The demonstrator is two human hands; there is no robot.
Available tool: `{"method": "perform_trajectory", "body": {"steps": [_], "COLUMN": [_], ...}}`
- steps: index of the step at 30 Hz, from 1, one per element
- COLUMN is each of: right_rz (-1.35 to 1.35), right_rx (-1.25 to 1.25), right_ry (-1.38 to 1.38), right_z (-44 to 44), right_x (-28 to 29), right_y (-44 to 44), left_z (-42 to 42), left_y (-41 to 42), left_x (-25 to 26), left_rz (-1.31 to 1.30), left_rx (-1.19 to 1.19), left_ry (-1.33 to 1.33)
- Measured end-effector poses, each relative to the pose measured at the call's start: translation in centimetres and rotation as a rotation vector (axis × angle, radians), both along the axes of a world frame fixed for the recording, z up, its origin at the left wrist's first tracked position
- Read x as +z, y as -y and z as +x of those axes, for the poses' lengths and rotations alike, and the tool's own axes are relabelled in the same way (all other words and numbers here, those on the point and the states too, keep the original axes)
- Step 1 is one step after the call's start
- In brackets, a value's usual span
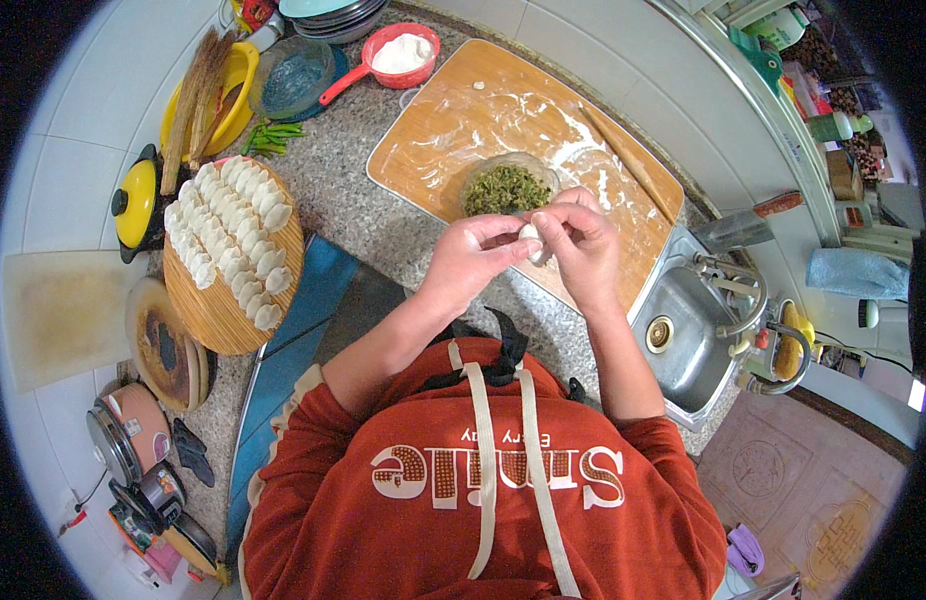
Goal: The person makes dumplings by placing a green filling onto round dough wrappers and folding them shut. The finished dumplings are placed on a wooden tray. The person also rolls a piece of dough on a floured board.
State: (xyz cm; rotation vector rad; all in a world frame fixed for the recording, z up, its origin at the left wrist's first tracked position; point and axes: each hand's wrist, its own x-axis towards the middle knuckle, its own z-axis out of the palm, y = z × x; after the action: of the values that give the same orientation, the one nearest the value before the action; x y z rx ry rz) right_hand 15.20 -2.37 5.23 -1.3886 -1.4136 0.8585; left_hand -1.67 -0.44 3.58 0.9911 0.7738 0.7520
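Note:
Pinched between the fingers of my left hand [469,262] and my right hand [589,259] is a small white dumpling [536,244]. Both hands hold it above the near edge of a floured wooden board [425,142]. Just beyond my fingers a clear bowl holds chopped green filling [506,189], partly covered by my hands. A thin wooden rolling pin [629,163] lies along the board's right side. One small lump of dough [478,85] rests near the far edge. To the left, rows of shaped dumplings [234,225] sit on a round slatted tray [208,330].
A red ladle of flour [401,56] stands behind the board, with a glass bowl [292,79] and green chilies [272,139] to its left. On the right are a steel sink [684,352] and curved faucet [755,289]. A yellow-lidded pot [137,201] stands beyond the tray.

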Motion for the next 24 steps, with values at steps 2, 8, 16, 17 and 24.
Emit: {"method": "perform_trajectory", "body": {"steps": [2, 8, 16, 17, 24], "right_rz": [0.024, 0.065, -0.01, -0.008, 0.026], "right_rx": [-0.009, -0.039, -0.044, -0.049, -0.043], "right_ry": [0.076, -0.132, -0.012, 0.021, -0.273], "right_z": [-0.3, -0.3, -0.5, -0.5, -0.5], "right_x": [0.2, -0.5, -0.1, -0.1, -1.0], "right_y": [0.3, -0.3, 0.2, 0.2, 0.0], "left_z": [-0.1, -0.2, -0.3, -0.4, -0.2], "left_y": [0.1, 0.2, 0.3, 0.3, 0.1], "left_x": [-0.5, -0.1, -0.2, -0.4, -1.1], "left_rz": [-0.019, -0.152, -0.105, -0.107, -0.21], "left_rx": [-0.025, 0.007, 0.022, 0.02, 0.08], "left_ry": [0.0, 0.136, 0.083, 0.085, 0.161]}}
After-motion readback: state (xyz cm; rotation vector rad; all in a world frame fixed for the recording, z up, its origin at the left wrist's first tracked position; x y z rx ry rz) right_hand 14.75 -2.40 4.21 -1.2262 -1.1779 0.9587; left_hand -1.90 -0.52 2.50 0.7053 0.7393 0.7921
